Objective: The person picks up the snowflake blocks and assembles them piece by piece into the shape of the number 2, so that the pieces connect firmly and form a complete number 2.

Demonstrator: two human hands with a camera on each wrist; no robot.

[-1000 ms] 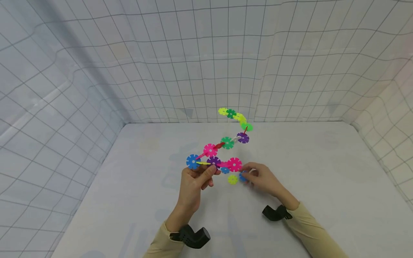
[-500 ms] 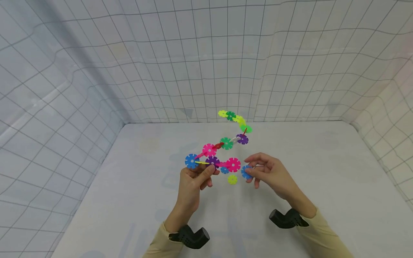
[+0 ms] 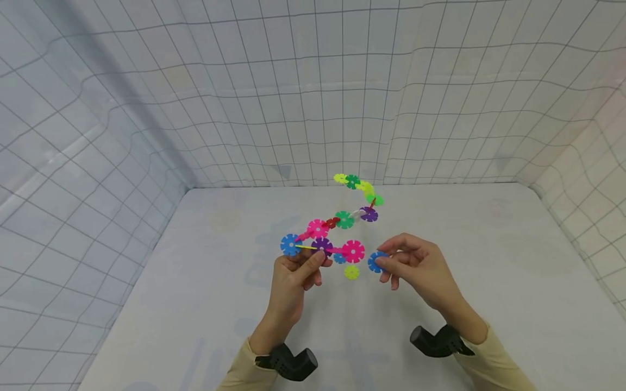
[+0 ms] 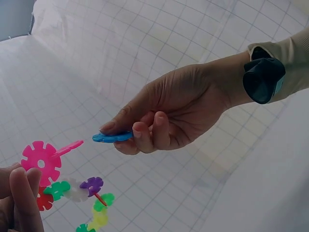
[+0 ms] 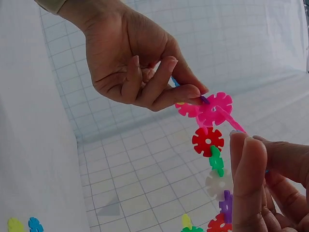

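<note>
My left hand [image 3: 309,260] pinches the near end of a chain of colourful snowflake discs [image 3: 342,219], held above the white table [image 3: 489,282]. The chain runs from a blue disc [image 3: 290,245] past a pink disc [image 3: 353,251] up to yellow and green ones at the far end. My right hand [image 3: 387,264] pinches a loose blue disc [image 3: 375,262] just right of the pink disc, not touching it. The left wrist view shows that blue disc [image 4: 112,137] edge-on between thumb and fingers, near the pink disc [image 4: 41,162]. In the right wrist view my left hand [image 5: 186,92] grips the chain by the pink disc [image 5: 215,108].
A yellow disc [image 3: 351,272] and a small blue disc [image 3: 339,258] lie on the table under the chain; the same loose yellow disc [image 5: 14,224] and blue disc [image 5: 35,224] show in the right wrist view. Gridded white walls [image 3: 313,108] close the table on three sides.
My right hand has lifted the blue disc off the table and brought it up beside the pink disc. The left hand and chain have barely moved.
</note>
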